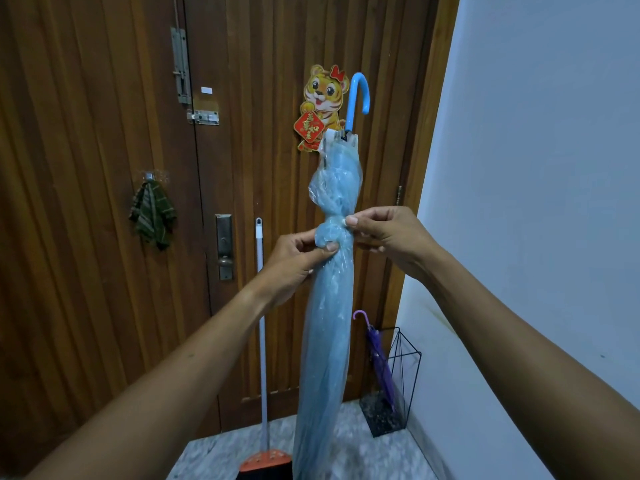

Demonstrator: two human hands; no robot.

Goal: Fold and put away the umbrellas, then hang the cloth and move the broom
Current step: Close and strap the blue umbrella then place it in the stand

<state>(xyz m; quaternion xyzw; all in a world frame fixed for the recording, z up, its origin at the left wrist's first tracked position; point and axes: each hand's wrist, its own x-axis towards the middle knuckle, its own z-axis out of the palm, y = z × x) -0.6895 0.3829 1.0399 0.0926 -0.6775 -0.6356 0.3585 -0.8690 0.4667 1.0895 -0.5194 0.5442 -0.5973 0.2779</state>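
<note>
The left forearm point(166, 386), entering from lower left, and the right forearm point(519, 341), from lower right, are bare up to the left hand point(294, 261) and right hand point(391, 233). Thumbnails point(351, 221) are short, pale.

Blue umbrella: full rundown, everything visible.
The blue umbrella is closed, its pale, translucent plastic-looking canopy gathered into a long roll. It stands nearly upright, curved blue handle on top, lower end out of frame. The left hand and right hand pinch it at a cinched waist, in front of the wooden door.
</note>
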